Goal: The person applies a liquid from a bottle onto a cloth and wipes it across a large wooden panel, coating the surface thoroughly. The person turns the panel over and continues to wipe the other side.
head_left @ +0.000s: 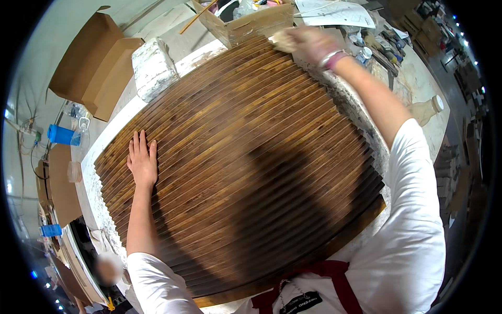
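A large dark-brown wooden panel (209, 136) with slanting grooved slats fills the middle in front of me. My left hand (143, 162) lies flat on its left part, fingers spread, holding nothing. Toward the far right corner, my right hand (312, 44) is closed on a pale cloth-like pad (283, 41) at the panel's far edge. Motion blurs that hand and the pad, so the pad's exact kind does not show. Shadows of my body and arm fall over the panel's near half.
An open cardboard box (94, 63) and a white-wrapped block (153, 68) stand far left. Past the far edge sits a carton (246, 29) of odds and ends. Tools (384, 52) and a pale bottle (426, 111) lie at right; a blue cup (60, 134) is at left.
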Available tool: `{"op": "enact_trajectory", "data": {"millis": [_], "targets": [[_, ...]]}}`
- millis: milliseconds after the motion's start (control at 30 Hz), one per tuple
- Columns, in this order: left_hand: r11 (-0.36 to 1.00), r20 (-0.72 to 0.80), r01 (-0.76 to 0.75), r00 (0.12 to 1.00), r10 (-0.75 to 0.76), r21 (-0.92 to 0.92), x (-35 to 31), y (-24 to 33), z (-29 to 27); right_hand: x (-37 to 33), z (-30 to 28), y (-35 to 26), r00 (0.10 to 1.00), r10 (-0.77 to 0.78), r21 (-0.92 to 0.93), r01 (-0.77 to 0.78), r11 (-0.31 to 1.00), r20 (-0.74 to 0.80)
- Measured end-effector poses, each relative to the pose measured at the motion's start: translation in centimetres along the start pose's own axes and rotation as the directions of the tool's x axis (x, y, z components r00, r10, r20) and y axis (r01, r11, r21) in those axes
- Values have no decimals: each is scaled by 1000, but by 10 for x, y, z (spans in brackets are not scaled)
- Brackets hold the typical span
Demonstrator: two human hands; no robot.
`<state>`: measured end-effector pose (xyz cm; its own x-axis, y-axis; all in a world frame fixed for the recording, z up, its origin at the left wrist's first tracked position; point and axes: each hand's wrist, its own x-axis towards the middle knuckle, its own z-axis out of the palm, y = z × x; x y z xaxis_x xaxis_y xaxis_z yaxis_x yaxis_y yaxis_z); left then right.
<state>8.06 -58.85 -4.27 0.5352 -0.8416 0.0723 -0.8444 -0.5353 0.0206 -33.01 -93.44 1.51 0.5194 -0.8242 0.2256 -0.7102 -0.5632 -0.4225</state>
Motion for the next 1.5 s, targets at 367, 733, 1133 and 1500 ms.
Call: {"op": "enact_trajectory", "data": {"millis": [367, 733, 1133, 1500], "targets": [[1000, -4, 5, 1000, -5, 1, -1, -2, 1, -8, 5, -16, 985, -152, -415, 170, 894, 76], [1000, 19, 8, 1000, -8, -15, 0, -2, -3, 13, 24, -57, 963, -171, -352, 236, 906, 207], [999, -23, -36, 999, 35, -35, 7, 3, 3, 9, 58, -104, 958, -217, -428, 278, 860, 187], [1000, -11, -12, 1000, 11, -26, 3, -2, 0, 10, -7, -42, 996, 73, -446, -41, 894, 55]]}}
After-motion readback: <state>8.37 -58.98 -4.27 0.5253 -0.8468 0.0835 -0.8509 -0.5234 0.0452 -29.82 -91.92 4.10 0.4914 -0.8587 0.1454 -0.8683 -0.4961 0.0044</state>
